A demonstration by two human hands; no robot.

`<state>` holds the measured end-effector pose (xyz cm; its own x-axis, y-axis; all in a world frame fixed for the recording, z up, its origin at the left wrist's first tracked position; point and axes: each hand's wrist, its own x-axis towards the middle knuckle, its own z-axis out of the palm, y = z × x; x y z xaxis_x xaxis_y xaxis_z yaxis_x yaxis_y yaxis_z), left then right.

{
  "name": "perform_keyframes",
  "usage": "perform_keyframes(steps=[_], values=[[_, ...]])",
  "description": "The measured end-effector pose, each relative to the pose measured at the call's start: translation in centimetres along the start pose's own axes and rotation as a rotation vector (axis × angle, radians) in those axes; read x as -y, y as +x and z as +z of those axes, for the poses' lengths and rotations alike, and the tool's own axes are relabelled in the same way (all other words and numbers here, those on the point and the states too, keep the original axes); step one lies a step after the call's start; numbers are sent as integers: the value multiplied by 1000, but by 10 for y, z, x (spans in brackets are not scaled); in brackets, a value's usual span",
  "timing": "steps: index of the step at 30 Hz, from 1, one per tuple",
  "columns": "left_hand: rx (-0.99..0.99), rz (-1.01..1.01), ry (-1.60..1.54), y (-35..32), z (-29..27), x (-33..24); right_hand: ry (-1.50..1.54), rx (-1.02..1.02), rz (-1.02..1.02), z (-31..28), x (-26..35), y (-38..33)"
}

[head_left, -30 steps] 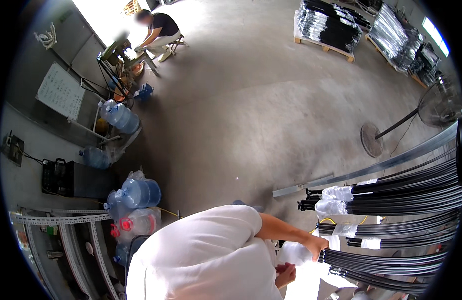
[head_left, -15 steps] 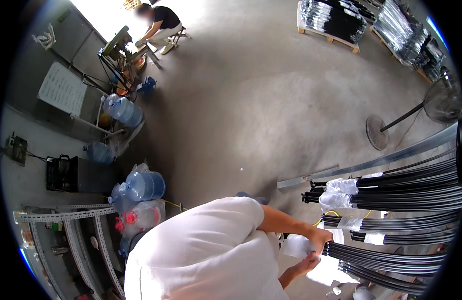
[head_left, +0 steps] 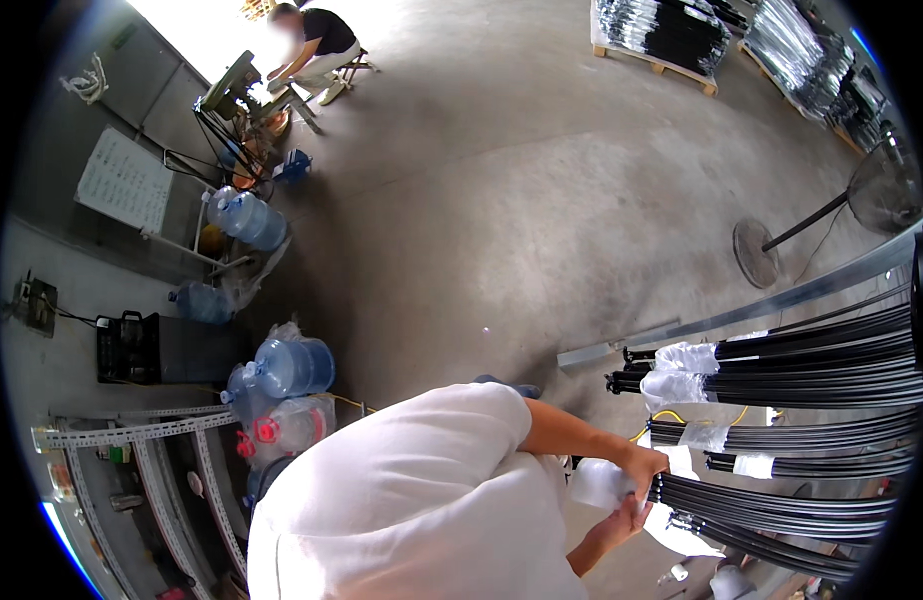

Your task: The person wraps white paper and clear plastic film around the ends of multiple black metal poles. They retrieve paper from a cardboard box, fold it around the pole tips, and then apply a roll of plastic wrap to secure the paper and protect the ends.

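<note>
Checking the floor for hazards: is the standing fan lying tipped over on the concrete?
No, the standing fan stands upright on its round base, its pole rising to the caged head.

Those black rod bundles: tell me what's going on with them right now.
A person in a white shirt stands at the black rod bundles, which lie on their sides. Both hands are at one bundle's end: one hand grips it, the other hand is just below, with clear plastic wrap between them. Other bundle ends already wear plastic.

rods (head_left: pixel 782 505): far ends run off the right edge
right hand (head_left: pixel 622 520): fingers mostly behind plastic wrap (head_left: pixel 597 483)
shelf (head_left: pixel 132 480): bits too tiny to tell
</note>
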<state>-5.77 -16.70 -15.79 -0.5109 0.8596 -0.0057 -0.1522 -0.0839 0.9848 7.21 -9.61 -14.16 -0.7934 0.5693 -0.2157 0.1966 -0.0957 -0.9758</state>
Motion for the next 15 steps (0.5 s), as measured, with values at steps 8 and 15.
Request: perform_keyframes(steps=[8,15], values=[[-7,20,5,0,0,1,-286,39,-17,-16,-7,4],[35,66,-8,4,1,7,-131,-85,0,-11,2,-8]])
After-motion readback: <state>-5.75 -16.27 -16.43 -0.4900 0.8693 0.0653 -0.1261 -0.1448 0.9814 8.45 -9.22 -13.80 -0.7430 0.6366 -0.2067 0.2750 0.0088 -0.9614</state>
